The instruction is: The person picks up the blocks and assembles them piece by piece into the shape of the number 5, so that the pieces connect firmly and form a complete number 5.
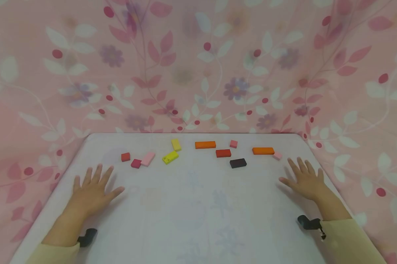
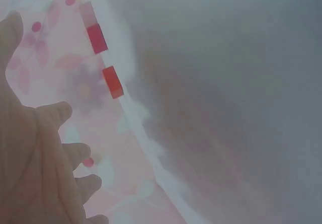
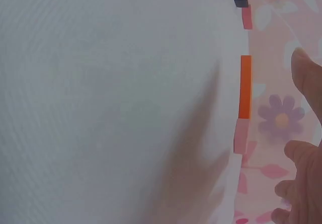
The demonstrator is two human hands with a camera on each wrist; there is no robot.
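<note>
My left hand (image 1: 92, 192) is spread with straight fingers over the left of the white table, holding nothing. Nearest it are a red block (image 1: 125, 157), a crimson block (image 1: 136, 163) and a longer pink block (image 1: 148, 159). My right hand (image 1: 306, 180), fingers also spread and bare, is at the table's right side. Just beyond its fingertips lie a small pink block (image 1: 277, 156) and a long orange block (image 1: 263, 150). The left wrist view shows the red block (image 2: 113, 82) past the left fingers; the right wrist view shows the orange block (image 3: 245, 87).
Along the back of the white table (image 1: 172, 220) lie two yellow blocks, one the bright yellow block (image 1: 170, 157), another orange block (image 1: 205, 145), a red block (image 1: 223, 153), a pink cube (image 1: 233, 144) and a black block (image 1: 238, 163). Flowered pink cloth (image 1: 191, 73) surrounds the table.
</note>
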